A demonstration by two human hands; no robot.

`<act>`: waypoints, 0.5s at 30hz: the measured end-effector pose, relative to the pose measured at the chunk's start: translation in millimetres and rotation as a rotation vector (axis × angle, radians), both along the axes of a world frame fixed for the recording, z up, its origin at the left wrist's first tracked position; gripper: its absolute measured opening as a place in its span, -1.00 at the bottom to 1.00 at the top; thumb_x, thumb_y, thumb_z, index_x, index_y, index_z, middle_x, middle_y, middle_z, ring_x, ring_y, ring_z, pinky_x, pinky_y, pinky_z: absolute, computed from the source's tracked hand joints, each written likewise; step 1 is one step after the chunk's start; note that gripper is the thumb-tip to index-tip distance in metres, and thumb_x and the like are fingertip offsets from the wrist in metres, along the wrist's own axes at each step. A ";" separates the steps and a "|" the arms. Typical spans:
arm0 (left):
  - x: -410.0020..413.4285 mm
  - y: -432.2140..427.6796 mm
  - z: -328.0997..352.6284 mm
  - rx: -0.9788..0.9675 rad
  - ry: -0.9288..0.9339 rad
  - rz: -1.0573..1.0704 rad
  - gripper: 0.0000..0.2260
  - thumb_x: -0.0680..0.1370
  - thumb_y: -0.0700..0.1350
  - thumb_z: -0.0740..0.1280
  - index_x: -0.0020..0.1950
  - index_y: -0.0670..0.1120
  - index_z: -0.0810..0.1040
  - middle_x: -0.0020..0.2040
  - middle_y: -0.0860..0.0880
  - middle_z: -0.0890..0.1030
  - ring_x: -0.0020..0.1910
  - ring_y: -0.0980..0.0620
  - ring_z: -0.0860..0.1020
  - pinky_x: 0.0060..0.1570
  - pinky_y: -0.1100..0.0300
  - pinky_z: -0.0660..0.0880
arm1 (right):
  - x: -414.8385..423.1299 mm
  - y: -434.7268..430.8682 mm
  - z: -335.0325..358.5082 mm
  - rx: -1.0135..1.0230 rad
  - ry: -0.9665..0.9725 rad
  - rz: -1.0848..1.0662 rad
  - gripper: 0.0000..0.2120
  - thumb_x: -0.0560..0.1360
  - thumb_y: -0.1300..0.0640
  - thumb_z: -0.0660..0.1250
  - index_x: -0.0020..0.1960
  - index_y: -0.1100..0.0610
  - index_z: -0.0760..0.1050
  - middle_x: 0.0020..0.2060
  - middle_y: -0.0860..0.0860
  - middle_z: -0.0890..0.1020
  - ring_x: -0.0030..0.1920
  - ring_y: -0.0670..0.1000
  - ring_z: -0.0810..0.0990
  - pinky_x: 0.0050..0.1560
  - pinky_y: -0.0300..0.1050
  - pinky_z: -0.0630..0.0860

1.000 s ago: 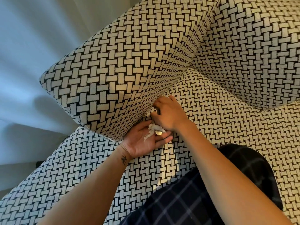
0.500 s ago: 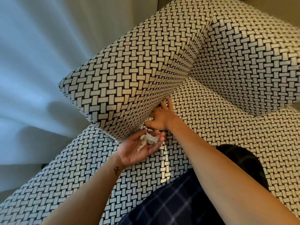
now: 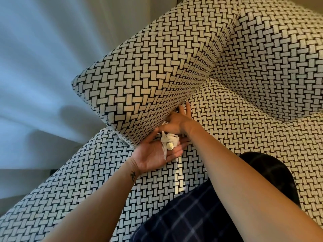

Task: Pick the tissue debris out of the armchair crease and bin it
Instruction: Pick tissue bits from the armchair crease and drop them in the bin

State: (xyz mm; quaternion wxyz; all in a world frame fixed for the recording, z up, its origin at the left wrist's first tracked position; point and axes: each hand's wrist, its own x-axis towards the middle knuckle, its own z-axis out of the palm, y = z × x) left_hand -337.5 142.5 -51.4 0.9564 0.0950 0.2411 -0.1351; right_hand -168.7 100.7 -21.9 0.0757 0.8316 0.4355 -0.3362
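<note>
The left hand (image 3: 153,155), grip spread palm-up, cradles tissue debris (image 3: 170,137) and a coin (image 3: 170,146). The right hand (image 3: 174,121) pokes straight fingers (image 3: 188,109) into the armchair crease (image 3: 198,89).

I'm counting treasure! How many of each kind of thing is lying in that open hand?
tissue wad: 1
round metal disc, maybe a coin: 1
Total: 2, both lying on the palm of the left hand.
</note>
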 end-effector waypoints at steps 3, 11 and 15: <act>-0.7 1.8 -2.3 -0.024 -0.021 -0.018 -0.26 0.65 0.20 0.18 0.60 -0.33 0.12 0.60 -0.36 0.12 0.61 -0.28 0.12 0.61 -0.12 -0.02 | 0.3 -4.4 -6.4 0.080 -0.002 0.004 -0.27 0.47 -0.49 0.08 0.54 -0.19 0.30 0.64 -0.04 0.04 0.59 0.16 -0.37 0.42 0.25 -0.58; 2.8 3.1 -3.4 0.030 -0.044 -0.060 -0.27 0.66 0.24 0.13 0.60 -0.29 0.17 0.61 -0.32 0.13 0.62 -0.26 0.06 0.61 -0.10 -0.17 | 2.5 10.9 7.8 -0.204 -0.037 0.074 -0.17 0.53 -0.48 -0.09 0.65 -0.07 -0.12 0.65 0.02 -0.10 0.59 0.23 -0.34 0.47 0.34 -0.46; 3.7 4.2 -3.0 0.027 -0.050 -0.060 -0.27 0.66 0.23 0.12 0.62 -0.28 0.12 0.62 -0.33 0.10 0.63 -0.25 0.06 0.61 -0.09 -0.15 | 4.6 5.2 0.4 -0.061 0.009 0.045 -0.25 0.53 -0.46 0.00 0.62 -0.12 0.13 0.65 0.02 -0.07 0.58 0.22 -0.39 0.42 0.32 -0.55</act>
